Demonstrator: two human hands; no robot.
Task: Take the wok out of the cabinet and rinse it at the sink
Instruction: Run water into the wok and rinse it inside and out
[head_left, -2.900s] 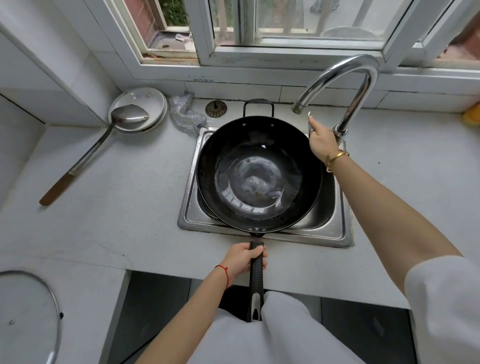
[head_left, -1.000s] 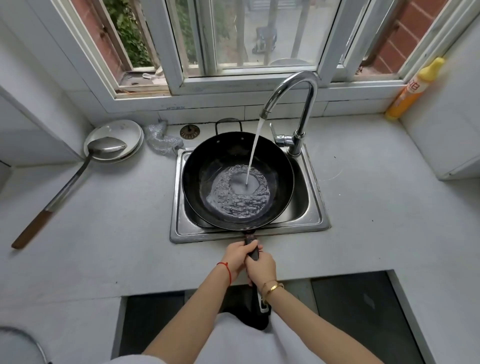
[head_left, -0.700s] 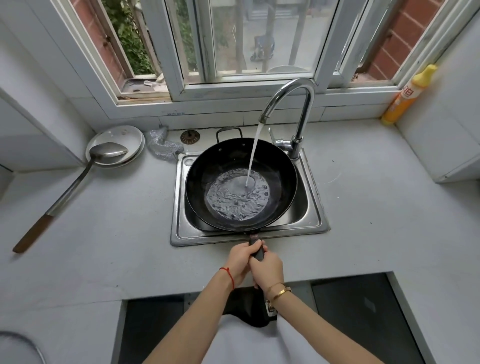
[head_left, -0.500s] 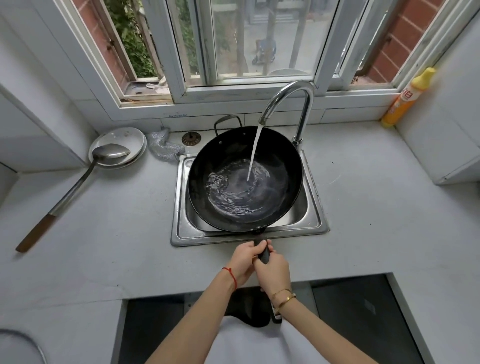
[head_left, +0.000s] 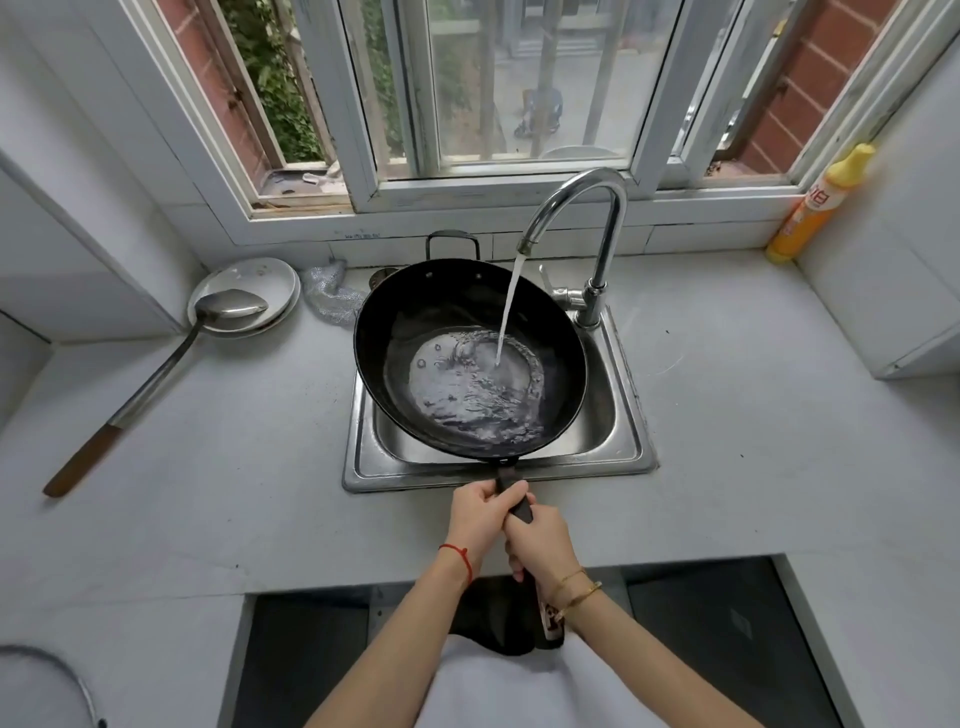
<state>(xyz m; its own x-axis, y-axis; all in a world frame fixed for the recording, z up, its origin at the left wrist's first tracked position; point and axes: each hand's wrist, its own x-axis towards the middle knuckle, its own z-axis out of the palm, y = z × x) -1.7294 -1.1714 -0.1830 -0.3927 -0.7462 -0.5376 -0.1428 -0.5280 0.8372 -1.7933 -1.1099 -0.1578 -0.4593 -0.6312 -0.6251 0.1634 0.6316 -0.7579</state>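
Note:
The black wok (head_left: 415, 322) hangs over the steel sink (head_left: 631, 441), tilted with its left rim raised. Water pools toward its lower right side. A stream runs from the curved chrome faucet (head_left: 597, 208) into the wok. My left hand (head_left: 480, 512) grips the wok's long dark handle just behind the pan. My right hand (head_left: 540, 540) is wrapped around the same handle right behind the left one. The handle's end shows below my right wrist.
A long metal ladle (head_left: 156, 369) lies on the left counter, its bowl resting on a round plate (head_left: 244, 280). A crumpled scouring pad (head_left: 330, 296) lies behind the sink. A yellow bottle (head_left: 818, 202) stands at the right wall. A glass lid's rim (head_left: 62, 675) shows at bottom left.
My right hand left the faucet and joined the left on the handle; water now runs. Within the last second the wok tipped and the water sloshed from the middle to its lower right.

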